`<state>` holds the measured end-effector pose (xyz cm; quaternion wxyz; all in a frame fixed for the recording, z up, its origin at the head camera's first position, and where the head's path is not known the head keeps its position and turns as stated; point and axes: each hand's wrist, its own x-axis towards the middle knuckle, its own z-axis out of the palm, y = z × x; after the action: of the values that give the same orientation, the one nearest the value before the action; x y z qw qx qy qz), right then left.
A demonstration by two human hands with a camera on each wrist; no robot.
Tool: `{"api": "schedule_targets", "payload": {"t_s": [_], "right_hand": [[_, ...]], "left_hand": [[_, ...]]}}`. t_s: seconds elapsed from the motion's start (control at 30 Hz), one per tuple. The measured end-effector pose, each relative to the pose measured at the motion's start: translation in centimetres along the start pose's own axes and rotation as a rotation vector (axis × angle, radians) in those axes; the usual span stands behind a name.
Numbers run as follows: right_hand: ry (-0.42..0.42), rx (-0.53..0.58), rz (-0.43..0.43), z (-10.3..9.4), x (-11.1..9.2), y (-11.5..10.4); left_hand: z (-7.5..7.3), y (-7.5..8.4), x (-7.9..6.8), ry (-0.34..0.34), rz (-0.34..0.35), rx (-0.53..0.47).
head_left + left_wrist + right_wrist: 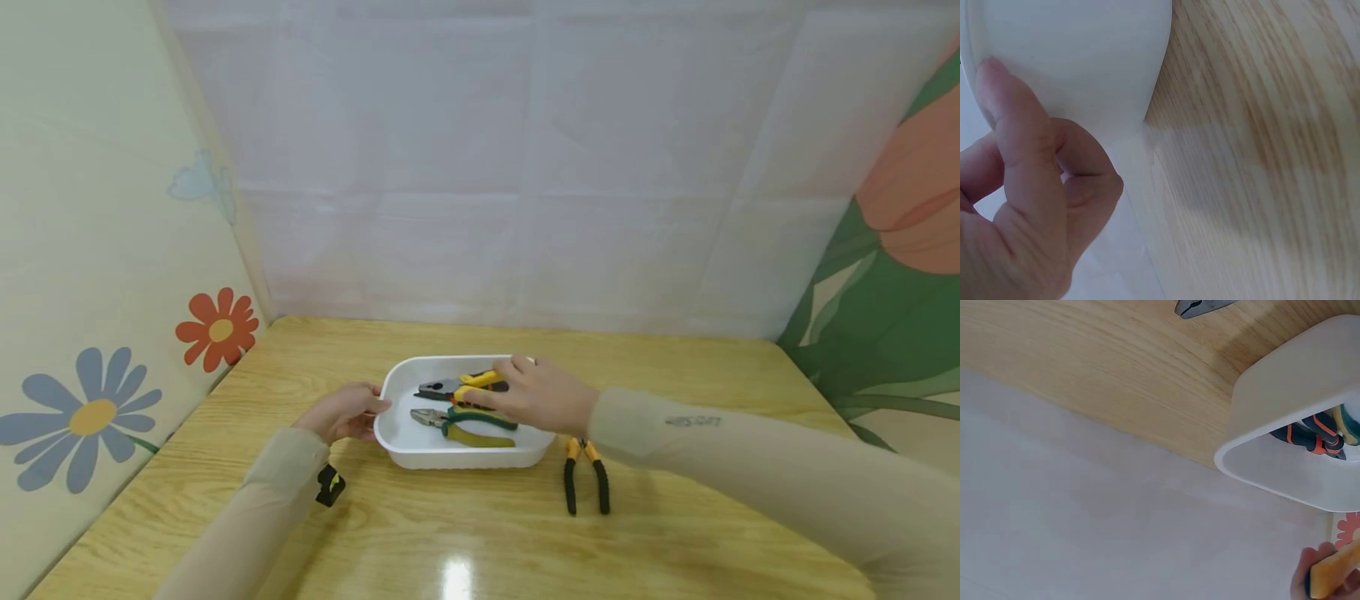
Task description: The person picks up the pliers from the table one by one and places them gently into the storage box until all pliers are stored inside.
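In the head view, my left hand (348, 412) pinches the left end of a white plastic tray (465, 459). Its thumb lies at the rim in the left wrist view. My right hand (543, 393) reaches over the tray's right side and grips pliers by a yellow and black handle (483, 378). That handle also shows in the fingers at the right wrist view's lower right corner. Pliers with green and yellow handles (480, 435) lie in the tray's front. Dark handles with orange bands (1319, 434) show inside it too. My right hand partly covers the tools behind.
Pliers with orange and black handles (587, 475) lie on the wooden table (465, 533), right of the tray, their head hidden by my sleeve. A small black object with a yellow mark (330, 485) sits by my left cuff. A pale cloth (525, 208) hangs behind.
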<state>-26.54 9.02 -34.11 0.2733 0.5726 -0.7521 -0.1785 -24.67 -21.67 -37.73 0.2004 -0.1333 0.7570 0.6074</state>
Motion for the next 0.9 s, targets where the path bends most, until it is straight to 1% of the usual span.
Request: {"api": "schedule_targets", "payload": {"t_s": [0.13,0.23,0.33,0.4,0.47,0.57,0.67,0.77,0.83,0.9], "right_hand": [[0.067,-0.011,-0.039,0.3,0.3,0.2],[0.103,0.012,-0.050,0.7,0.5,0.1],[0.126,0.024,-0.051,1.0,0.7,0.0],[0.131,0.002,-0.059,1.2,0.8,-0.1],[0.113,-0.021,-0.077,1.3,1.0,-0.3],[0.061,-0.063,-0.108,1.1,1.2,-0.5],[-0.015,-0.076,-0.141,1.0,1.6,-0.6],[-0.073,-0.060,-0.167,0.9,2.0,-0.8],[-0.093,-0.050,-0.176,1.0,2.3,-0.8],[-0.094,-0.054,-0.188,1.1,2.5,-1.0]], "left_hand": [[0.0,0.1,0.0,-0.002,-0.001,0.000],[0.0,0.1,0.0,-0.007,0.000,0.007],[0.0,0.1,-0.1,-0.006,0.003,0.017],[-0.1,0.0,-0.1,-0.006,0.005,0.022],[0.0,0.1,-0.1,-0.007,0.007,0.022],[0.0,0.1,-0.1,-0.011,0.010,0.012],[0.1,0.2,-0.1,-0.009,0.006,0.009],[0.2,0.2,-0.2,-0.004,0.001,0.011],[0.2,0.2,-0.2,0.000,-0.002,0.011],[0.2,0.3,-0.3,-0.001,-0.001,0.010]]}}
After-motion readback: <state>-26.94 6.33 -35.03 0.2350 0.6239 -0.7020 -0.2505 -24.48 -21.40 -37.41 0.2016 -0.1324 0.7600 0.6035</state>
